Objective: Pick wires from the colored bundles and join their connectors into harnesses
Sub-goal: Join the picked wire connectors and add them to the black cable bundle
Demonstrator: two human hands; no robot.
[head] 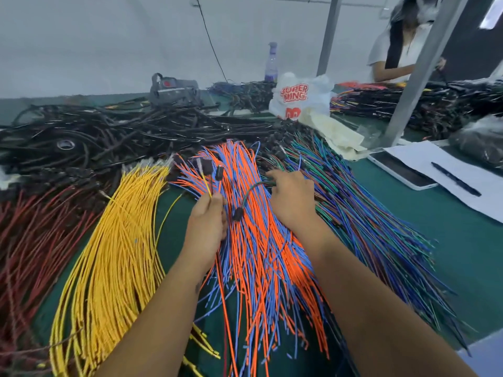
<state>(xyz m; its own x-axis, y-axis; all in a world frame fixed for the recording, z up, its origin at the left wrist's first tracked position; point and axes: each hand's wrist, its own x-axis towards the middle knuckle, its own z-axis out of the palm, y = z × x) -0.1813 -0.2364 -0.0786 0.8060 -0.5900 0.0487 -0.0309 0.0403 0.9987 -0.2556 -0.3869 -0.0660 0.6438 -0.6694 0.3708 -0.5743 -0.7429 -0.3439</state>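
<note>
Above the orange-and-blue bundle (261, 240): left hand (208, 221), fingers pinching thin wires (209, 186) that rise to black connectors (211, 167); right hand (292, 198), fingers curled round a green wire (251, 190), its black connector (238, 213) dangling between both hands.

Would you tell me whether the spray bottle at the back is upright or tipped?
Upright: the spray bottle stands with its nozzle on top.
</note>
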